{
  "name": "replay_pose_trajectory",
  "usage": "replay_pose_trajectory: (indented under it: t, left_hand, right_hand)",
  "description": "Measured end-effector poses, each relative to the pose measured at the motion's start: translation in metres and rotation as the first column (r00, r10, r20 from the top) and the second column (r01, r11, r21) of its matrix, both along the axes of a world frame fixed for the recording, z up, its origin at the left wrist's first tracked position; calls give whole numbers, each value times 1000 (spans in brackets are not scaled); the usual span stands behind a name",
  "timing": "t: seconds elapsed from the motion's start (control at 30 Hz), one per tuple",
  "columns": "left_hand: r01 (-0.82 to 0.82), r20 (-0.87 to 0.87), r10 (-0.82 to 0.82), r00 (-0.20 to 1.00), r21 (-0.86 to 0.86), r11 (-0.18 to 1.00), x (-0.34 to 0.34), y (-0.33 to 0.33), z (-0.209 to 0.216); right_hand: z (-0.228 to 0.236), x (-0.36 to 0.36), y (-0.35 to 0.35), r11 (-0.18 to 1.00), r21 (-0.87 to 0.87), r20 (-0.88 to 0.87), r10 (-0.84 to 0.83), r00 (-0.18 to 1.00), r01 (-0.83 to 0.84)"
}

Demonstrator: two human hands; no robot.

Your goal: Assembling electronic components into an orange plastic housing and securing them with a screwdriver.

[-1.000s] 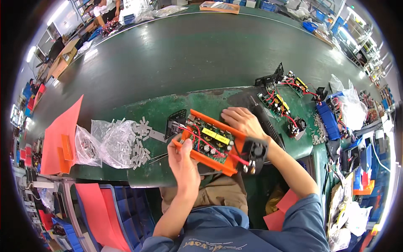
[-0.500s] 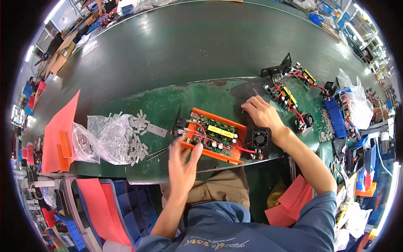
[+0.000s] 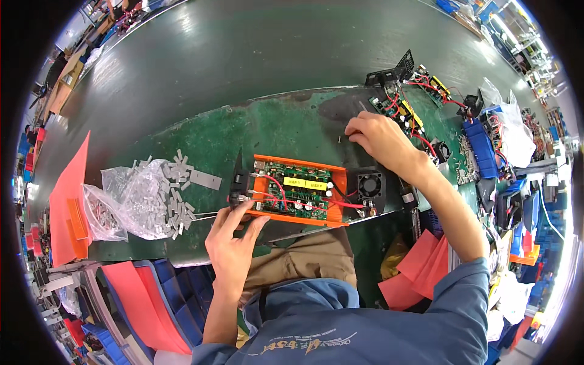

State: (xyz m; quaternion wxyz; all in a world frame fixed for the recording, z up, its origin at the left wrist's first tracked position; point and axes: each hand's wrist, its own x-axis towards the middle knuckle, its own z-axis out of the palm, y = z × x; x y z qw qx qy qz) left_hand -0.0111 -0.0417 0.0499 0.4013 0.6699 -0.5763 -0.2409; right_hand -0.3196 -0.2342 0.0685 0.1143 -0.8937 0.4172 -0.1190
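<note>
An orange metal housing (image 3: pixel 340 182) lies open-topped in front of me, holding a green circuit board (image 3: pixel 277 167) with yellow-wrapped transformers and red wires. At its left end stands a black end panel (image 3: pixel 239 181). My left hand (image 3: pixel 231 243) grips the housing's near left corner beside this panel, thumb along the near wall. A black cooling fan (image 3: pixel 369 185) on wires sits at the right end. Beyond it, my right hand (image 3: pixel 386 143) hovers low with fingers curled together; whatever they hold is hidden. A small screw-like piece (image 3: pixel 339 140) is beside its fingertips.
Left are a clear plastic bag (image 3: pixel 146 207), loose grey pieces (image 3: pixel 179 210), a flat grey plate (image 3: pixel 205 180) and an orange-red sheet (image 3: pixel 70 194). Several wired circuit boards (image 3: pixel 407 115), a black panel (image 3: pixel 383 76) and a blue bin (image 3: pixel 480 149) stand right.
The view has shifted. The housing has turned slightly, lying more level, and my left hand has slid left along its near edge. My right hand stays curled near the small piece.
</note>
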Motion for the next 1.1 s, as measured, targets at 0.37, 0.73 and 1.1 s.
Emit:
replay_pose_trajectory:
  t: [0.37,0.73,1.1]
  left_hand:
    - [0,-11,-2,1000,-187,982,-6,16,-17]
    - [-25,185,80,979,-279,960,-17,22,-35]
    - [69,231,4,973,-310,948,-10,22,-51]
  right_hand:
    - [8,11,-2,976,175,-78,-116,990,128]
    - [52,45,107,916,-99,524,-284,803,388]
    - [-37,89,211,925,247,646,-379,663,289]
